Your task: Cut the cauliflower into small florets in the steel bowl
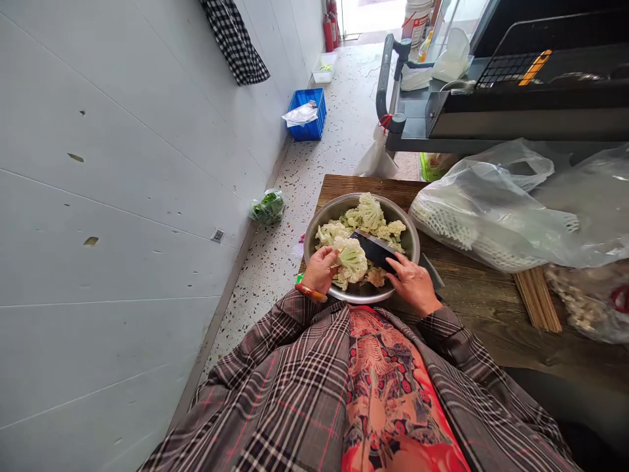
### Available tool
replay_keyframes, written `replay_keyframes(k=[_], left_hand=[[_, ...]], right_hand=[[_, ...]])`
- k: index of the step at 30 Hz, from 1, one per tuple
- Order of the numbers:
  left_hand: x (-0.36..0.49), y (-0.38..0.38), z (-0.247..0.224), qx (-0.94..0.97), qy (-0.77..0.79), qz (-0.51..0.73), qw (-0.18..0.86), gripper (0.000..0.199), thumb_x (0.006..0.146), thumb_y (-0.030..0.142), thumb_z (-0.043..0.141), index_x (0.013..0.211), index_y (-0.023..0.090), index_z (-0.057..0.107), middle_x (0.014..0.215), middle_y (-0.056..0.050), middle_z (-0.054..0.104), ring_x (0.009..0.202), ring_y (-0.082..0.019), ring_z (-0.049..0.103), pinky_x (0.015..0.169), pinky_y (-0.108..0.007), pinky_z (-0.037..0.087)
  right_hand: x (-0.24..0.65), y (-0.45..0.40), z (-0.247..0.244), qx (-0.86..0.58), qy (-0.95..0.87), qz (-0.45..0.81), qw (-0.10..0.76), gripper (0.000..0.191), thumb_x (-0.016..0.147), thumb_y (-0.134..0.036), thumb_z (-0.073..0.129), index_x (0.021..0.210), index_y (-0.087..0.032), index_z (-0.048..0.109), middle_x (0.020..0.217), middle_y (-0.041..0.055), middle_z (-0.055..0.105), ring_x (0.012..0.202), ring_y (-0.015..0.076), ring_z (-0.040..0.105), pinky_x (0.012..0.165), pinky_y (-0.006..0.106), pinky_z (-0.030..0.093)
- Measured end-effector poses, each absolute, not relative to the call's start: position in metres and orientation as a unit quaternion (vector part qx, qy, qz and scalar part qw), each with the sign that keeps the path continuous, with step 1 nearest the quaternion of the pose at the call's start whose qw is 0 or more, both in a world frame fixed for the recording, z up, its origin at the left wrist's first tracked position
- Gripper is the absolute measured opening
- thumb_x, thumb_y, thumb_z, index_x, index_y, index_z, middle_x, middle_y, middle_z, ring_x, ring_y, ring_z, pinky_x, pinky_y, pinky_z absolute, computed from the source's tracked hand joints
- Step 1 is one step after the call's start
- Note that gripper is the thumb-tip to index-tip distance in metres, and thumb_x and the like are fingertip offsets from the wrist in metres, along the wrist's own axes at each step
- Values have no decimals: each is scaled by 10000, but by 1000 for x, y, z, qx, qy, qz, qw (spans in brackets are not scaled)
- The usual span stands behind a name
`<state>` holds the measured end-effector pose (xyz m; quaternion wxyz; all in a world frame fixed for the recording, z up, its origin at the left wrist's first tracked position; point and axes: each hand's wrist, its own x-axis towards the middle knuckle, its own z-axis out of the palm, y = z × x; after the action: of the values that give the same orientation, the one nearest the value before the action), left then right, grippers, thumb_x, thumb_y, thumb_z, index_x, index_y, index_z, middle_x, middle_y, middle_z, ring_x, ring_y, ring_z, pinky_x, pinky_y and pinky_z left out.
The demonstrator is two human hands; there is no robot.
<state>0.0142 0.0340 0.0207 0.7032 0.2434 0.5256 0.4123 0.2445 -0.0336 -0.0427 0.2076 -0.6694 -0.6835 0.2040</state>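
My left hand (pixel 320 270) pinches a cauliflower floret (pixel 352 259) by its edge, above a round metal bowl (pixel 415 246). In my right hand (pixel 411 282) is a knife with a dark, broad blade (pixel 374 249). The blade slants up and left over the bowl, its far end close beside the held floret. More cauliflower pieces (pixel 368 213) fill the bowl below and behind the blade. My right fingers cover the knife's near end, and part of the handle is hidden under them.
The bowl stands on a dark wooden table (pixel 472 288). To its right lie clear plastic bags (pixel 496 210) and a bundle of wooden sticks (pixel 538 300). A grey cart (pixel 413 141) stands behind. Along the left wall are a blue crate (pixel 309 131) and bagged greens (pixel 268 207).
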Motion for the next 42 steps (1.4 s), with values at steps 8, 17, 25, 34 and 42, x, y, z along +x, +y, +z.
replay_keyframes(k=[8, 17, 25, 34, 42], left_hand=[[46, 40, 19, 239, 539, 510, 626, 243, 741, 311, 695, 847, 174, 526, 815, 5, 616, 704, -95, 590, 660, -227, 486], [49, 21, 15, 556, 519, 424, 491, 186, 723, 343, 728, 778, 170, 684, 1196, -92, 560, 1182, -240, 495, 1069, -383, 343], [48, 10, 38, 683, 477, 385, 397, 30, 754, 244, 685, 739, 236, 710, 1245, -67, 535, 1261, -279, 408, 1118, -439, 266], [39, 10, 24, 700, 477, 359, 391, 69, 812, 253, 600, 781, 211, 644, 939, -67, 616, 932, -203, 547, 907, -347, 406], [12, 30, -11, 640, 575, 302, 410, 187, 682, 282, 722, 831, 182, 669, 771, -21, 564, 753, -160, 512, 765, -289, 428]], right_hand=[[181, -41, 4, -453, -417, 687, 386, 363, 850, -508, 577, 1055, -230, 691, 936, 39, 729, 782, 196, 680, 639, 292, 523], [159, -8, -9, -335, 45, 733, 590, 165, 799, -357, 699, 876, -215, 664, 790, -23, 716, 685, 111, 654, 597, 198, 533], [156, -13, -16, -380, 24, 721, 580, 206, 800, -403, 669, 883, -217, 640, 746, -18, 693, 623, 126, 640, 557, 236, 542], [185, 0, -17, -379, 99, 699, 598, 190, 846, -415, 617, 847, -225, 617, 690, -18, 673, 575, 125, 620, 457, 214, 496], [176, -8, -21, -461, -7, 641, 613, 257, 746, -405, 721, 883, -210, 623, 757, -5, 679, 634, 135, 635, 476, 215, 468]])
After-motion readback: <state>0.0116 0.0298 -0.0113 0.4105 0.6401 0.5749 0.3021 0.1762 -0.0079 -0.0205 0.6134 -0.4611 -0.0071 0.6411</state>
